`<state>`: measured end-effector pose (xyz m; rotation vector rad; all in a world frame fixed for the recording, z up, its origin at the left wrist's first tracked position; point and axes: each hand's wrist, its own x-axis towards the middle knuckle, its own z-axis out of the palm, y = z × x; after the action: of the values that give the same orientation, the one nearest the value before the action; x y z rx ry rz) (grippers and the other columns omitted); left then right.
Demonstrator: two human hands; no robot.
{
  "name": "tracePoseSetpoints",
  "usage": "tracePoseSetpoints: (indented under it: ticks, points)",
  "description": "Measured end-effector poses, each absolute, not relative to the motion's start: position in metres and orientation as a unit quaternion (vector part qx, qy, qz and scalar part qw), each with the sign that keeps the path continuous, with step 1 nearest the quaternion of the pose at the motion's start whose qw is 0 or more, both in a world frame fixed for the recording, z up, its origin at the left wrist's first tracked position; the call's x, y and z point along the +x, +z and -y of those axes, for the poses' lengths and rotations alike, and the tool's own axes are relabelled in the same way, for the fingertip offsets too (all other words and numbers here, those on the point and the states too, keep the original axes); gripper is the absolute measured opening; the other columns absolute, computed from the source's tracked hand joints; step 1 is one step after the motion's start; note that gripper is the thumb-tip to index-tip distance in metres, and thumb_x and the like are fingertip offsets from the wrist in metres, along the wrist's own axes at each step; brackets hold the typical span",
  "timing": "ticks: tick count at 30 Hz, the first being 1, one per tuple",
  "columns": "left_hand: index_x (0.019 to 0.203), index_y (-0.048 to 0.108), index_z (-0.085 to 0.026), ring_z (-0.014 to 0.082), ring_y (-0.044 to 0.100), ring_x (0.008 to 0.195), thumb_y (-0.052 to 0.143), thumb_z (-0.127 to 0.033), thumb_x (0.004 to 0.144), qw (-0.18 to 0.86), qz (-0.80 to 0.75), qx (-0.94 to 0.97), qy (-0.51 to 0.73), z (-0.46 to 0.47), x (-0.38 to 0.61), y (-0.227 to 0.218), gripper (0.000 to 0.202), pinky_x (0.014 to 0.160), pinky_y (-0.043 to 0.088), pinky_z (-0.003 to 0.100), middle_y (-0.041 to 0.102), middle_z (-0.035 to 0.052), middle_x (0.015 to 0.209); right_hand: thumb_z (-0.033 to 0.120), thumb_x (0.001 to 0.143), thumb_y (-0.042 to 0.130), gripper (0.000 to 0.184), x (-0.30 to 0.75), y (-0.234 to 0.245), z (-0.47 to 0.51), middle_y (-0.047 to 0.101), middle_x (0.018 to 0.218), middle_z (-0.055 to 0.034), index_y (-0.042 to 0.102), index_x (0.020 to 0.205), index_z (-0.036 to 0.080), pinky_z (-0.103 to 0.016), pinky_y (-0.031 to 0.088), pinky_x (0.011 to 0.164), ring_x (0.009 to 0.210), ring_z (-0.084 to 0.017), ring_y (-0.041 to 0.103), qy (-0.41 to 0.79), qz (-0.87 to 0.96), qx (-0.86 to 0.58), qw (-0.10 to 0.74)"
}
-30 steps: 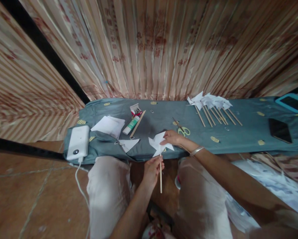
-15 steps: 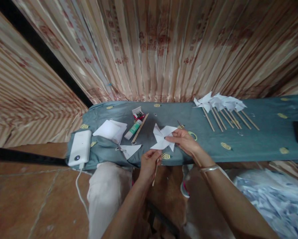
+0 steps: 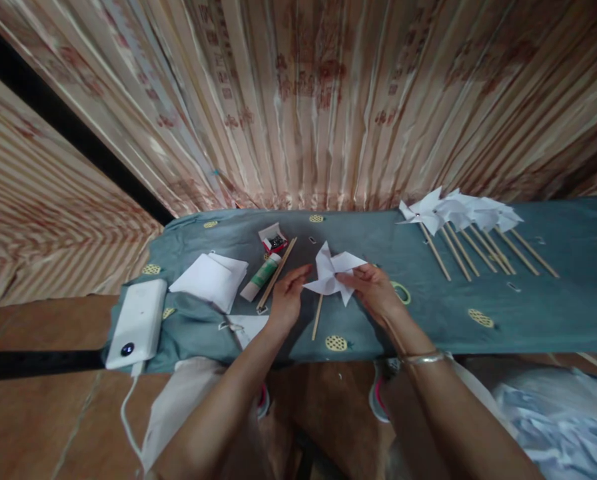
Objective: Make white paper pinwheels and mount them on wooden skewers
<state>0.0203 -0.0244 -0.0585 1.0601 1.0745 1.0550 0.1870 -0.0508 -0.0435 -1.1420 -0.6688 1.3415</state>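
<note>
A white paper pinwheel (image 3: 332, 275) on a thin wooden stick (image 3: 317, 319) is in my right hand (image 3: 376, 290), whose thumb presses near its centre. The fingers are closed on the right side of the blades. Just left of the pinwheel is my left hand (image 3: 289, 293), its fingers loosely extended beside a blade tip and apart from the stick. Close behind that hand lie a green and white glue stick (image 3: 261, 279), loose wooden sticks (image 3: 277, 272) and a small open box (image 3: 273, 240) of dark pins or tacks.
Several pinwheels (image 3: 461, 212) with sticks lie at the back right. White paper squares (image 3: 211, 277), a paper triangle (image 3: 248, 327) and a white power bank (image 3: 137, 323) with a cable are on the left. A green ring (image 3: 401, 293) sits by my right wrist. A curtain (image 3: 298, 133) hangs behind.
My left hand has let go of the stick and moved up and left of the pinwheel. The right hand still holds the pinwheel. The camera view has shifted slightly.
</note>
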Motion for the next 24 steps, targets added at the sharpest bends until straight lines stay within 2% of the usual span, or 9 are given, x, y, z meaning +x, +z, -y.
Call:
tracePoseSetpoints:
  ticks: [3, 5, 8, 11, 17, 24]
  points:
    - [0.1, 0.074, -0.016, 0.0273, 0.065, 0.106, 0.052, -0.052, 0.084, 0.655, -0.423, 0.422, 0.463, 0.025, 0.019, -0.047, 0.045, 0.094, 0.049, 0.039, 0.073, 0.0114, 0.107, 0.03, 0.052, 0.089, 0.037, 0.185, -0.043, 0.05, 0.079, 0.084, -0.0021, 0.075, 0.084, 0.021, -0.032, 0.056, 0.076, 0.074, -0.018, 0.071, 0.576, 0.283, -0.49, 0.59]
    - [0.095, 0.074, -0.014, 0.0266, 0.067, 0.098, 0.056, -0.058, 0.081, 0.695, -0.382, 0.413, 0.448, 0.025, 0.022, -0.039, 0.049, 0.089, 0.05, 0.038, 0.074, 0.0117, 0.102, 0.029, 0.05, 0.09, 0.037, 0.184, -0.041, 0.049, 0.079, 0.086, -0.0017, 0.074, 0.083, 0.021, -0.032, 0.056, 0.077, 0.075, -0.018, 0.071, 0.578, 0.281, -0.493, 0.587]
    - [0.087, 0.076, -0.016, 0.0209, 0.068, 0.082, 0.081, -0.04, 0.064, 0.71, -0.372, 0.419, 0.427, 0.025, 0.028, -0.035, 0.034, 0.079, 0.052, 0.031, 0.076, 0.0071, 0.088, 0.03, 0.051, 0.09, 0.036, 0.181, -0.04, 0.049, 0.079, 0.088, -0.002, 0.074, 0.082, 0.022, -0.034, 0.056, 0.078, 0.076, -0.019, 0.071, 0.589, 0.292, -0.494, 0.569]
    - [0.078, 0.075, -0.015, 0.0154, 0.065, 0.068, 0.088, -0.03, 0.053, 0.713, -0.385, 0.392, 0.435, 0.024, 0.029, -0.038, 0.031, 0.07, 0.051, 0.027, 0.075, 0.0038, 0.077, 0.03, 0.052, 0.09, 0.036, 0.178, -0.042, 0.049, 0.078, 0.088, -0.0022, 0.073, 0.083, 0.021, -0.035, 0.057, 0.079, 0.078, -0.02, 0.071, 0.597, 0.299, -0.489, 0.561]
    - [0.077, 0.076, -0.014, 0.0151, 0.065, 0.066, 0.09, -0.029, 0.051, 0.719, -0.391, 0.375, 0.436, 0.023, 0.026, -0.042, 0.033, 0.068, 0.052, 0.027, 0.075, 0.0028, 0.076, 0.029, 0.054, 0.089, 0.037, 0.175, -0.046, 0.05, 0.078, 0.091, -0.0025, 0.072, 0.086, 0.022, -0.038, 0.056, 0.085, 0.088, -0.023, 0.072, 0.6, 0.309, -0.488, 0.554]
    - [0.078, 0.076, -0.016, 0.0154, 0.066, 0.068, 0.09, -0.027, 0.05, 0.723, -0.388, 0.367, 0.439, 0.021, 0.024, -0.047, 0.033, 0.069, 0.053, 0.028, 0.076, 0.0024, 0.078, 0.03, 0.056, 0.088, 0.037, 0.173, -0.045, 0.05, 0.078, 0.09, -0.0034, 0.072, 0.087, 0.021, -0.038, 0.056, 0.085, 0.087, -0.024, 0.072, 0.596, 0.322, -0.491, 0.547]
